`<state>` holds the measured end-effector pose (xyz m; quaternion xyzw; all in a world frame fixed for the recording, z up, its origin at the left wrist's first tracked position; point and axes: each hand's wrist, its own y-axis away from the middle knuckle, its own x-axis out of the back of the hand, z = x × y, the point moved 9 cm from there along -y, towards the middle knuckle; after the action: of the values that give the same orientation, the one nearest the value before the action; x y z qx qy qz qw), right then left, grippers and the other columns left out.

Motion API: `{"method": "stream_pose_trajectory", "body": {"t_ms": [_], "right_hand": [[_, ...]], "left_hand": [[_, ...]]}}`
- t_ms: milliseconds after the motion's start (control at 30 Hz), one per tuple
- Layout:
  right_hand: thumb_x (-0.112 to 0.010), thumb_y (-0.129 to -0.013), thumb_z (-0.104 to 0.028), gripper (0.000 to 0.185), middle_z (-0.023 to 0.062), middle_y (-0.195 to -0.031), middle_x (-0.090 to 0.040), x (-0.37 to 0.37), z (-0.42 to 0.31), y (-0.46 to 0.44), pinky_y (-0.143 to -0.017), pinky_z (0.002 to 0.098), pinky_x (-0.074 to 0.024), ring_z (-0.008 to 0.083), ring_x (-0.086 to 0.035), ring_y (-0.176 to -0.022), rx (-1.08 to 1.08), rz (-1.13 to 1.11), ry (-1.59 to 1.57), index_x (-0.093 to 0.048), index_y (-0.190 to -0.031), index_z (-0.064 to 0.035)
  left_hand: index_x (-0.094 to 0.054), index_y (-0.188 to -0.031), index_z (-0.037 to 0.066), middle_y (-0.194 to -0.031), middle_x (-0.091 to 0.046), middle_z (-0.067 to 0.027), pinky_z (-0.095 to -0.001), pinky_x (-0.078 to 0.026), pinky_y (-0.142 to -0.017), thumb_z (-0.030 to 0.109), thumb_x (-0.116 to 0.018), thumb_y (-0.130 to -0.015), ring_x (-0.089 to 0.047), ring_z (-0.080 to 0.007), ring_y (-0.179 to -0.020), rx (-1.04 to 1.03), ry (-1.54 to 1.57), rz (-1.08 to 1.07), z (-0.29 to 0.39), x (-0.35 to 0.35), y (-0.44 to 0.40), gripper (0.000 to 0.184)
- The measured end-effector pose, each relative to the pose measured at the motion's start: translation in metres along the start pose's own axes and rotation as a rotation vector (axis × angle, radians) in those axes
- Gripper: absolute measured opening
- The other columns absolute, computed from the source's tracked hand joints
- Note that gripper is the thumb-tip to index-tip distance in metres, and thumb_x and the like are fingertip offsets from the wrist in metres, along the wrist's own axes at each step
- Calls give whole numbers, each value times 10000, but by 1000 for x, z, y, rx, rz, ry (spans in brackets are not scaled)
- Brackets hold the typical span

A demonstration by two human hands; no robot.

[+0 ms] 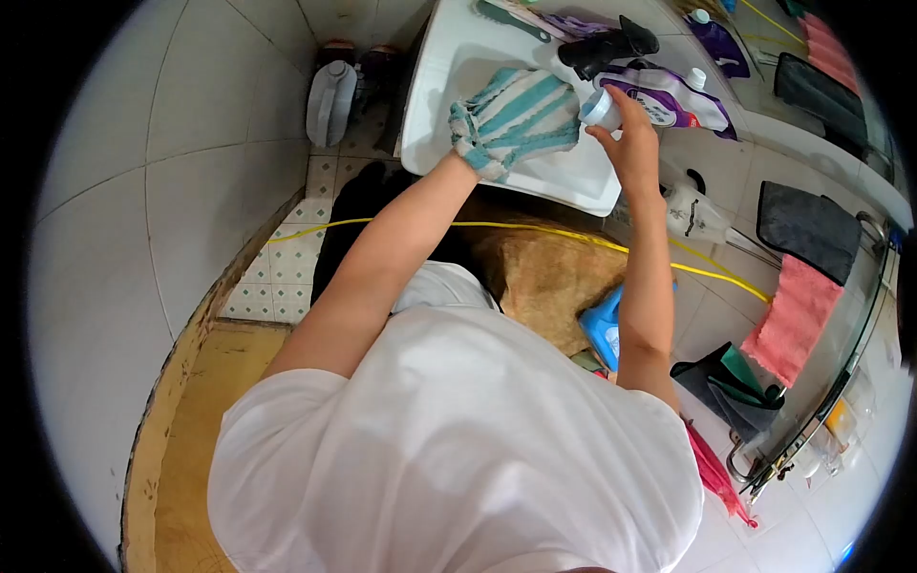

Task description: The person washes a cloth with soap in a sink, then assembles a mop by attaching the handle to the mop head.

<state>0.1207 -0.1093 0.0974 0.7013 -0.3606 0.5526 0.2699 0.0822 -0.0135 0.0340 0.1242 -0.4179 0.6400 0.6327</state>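
at the basin point(432, 113) — cup point(596, 111) pinched in right hand point(632, 138), cloth point(546, 103) over left hand point(504, 126) — grip unclear

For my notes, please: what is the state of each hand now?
Left hand: hidden by striped cloth; open or closed, cannot tell.
Right hand: holding small white cup or cap.

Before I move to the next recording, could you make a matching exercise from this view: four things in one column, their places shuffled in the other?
Things
1. Striped cloth
2. Small white cup
3. Yellow cord
4. Pink towel

Places
A. Passing under both forearms
B. Hanging at the right side, next to a dark grey cloth
C. Covering the left hand, over the white sink
D. Held in the fingers of the right hand

Pairs: 1-C, 2-D, 3-A, 4-B
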Motion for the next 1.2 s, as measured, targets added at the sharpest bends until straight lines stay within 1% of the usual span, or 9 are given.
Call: {"method": "stream_pose_trajectory", "body": {"t_ms": [100, 167, 300, 567, 633, 833, 933, 1000, 1200], "right_hand": [[-757, -635, -85, 626, 129, -1128, -564, 14, -13, 13, -776, 328, -470, 291, -555, -984, 27, -8, 26, -497, -1204, -80], [-759, -627, -83, 623, 129, -1118, -564, 4, -44, 15, -758, 328, -468, 297, -553, -966, 176, -40, -64, -501, -1194, -83], [-751, -616, -67, 619, 135, -1106, -561, -17, -85, 23, -768, 338, -461, 297, -544, -972, 222, -199, -226, -501, -1183, -76], [-755, -633, -82, 605, 138, -1062, -582, -7, 8, 1, -723, 338, -472, 288, -562, -889, 43, 12, -9, -509, -1186, -77], [-759, -637, -93, 598, 139, -1068, -582, -3, 29, 0, -712, 338, -477, 282, -570, -885, -32, 56, 34, -509, -1181, -72], [-769, -625, -96, 611, 137, -1077, -574, -9, -5, 14, -703, 329, -486, 284, -571, -894, 51, 20, -43, -508, -1177, -63], [-774, -616, -85, 618, 134, -1049, -576, -16, -21, 24, -689, 315, -488, 267, -575, -863, 4, -87, -141, -508, -1173, -60], [-773, -618, -71, 596, 130, -1037, -582, -17, -18, 27, -677, 312, -490, 255, -585, -838, -22, -95, -209, -518, -1156, -55], [-788, -622, -134, 591, 132, -1038, -585, -22, -12, 34, -663, 316, -490, 256, -597, -837, -81, -58, -208, -523, -1142, -39]], "left_hand": [[-556, -1131, 129, -1089, -554, -104, -379, -404, -880, 397, -711, -646, -508, -264, -1017, 86, 108, -56, 12, -10, -1, 575], [-544, -1142, 105, -1088, -549, -102, -381, -401, -883, 359, -735, -630, -499, -286, -1008, 69, 197, 204, 5, 14, 14, 603], [-544, -1092, 88, -1039, -548, -97, -381, -403, -851, 345, -729, -629, -503, -290, -968, 56, 212, 282, -5, 18, 24, 560], [-572, -1000, 124, -966, -545, -70, -367, -402, -828, 374, -641, -707, -507, -262, -935, -45, 25, 156, 14, 22, 11, 391], [-580, -974, 141, -938, -554, -65, -369, -408, -808, 370, -617, -732, -519, -261, -905, -171, -14, 374, 14, 19, 21, 336], [-566, -1110, 120, -1072, -557, -69, -371, -408, -865, 341, -631, -741, -515, -259, -990, -8, 33, 41, 11, 24, 6, 435], [-592, -863, 127, -873, -566, -64, -377, -427, -748, 296, -618, -704, -542, -247, -844, -39, -7, 176, 22, 58, 12, 234], [-584, -1074, 117, -1040, -572, -79, -382, -412, -853, 280, -637, -712, -534, -271, -945, 7, -53, 117, 15, 35, 10, 400], [-552, -1131, 108, -1110, -549, -93, -369, -415, -888, 241, -642, -731, -521, -255, -1009, 17, -140, -28, 8, 14, 4, 432]]}}
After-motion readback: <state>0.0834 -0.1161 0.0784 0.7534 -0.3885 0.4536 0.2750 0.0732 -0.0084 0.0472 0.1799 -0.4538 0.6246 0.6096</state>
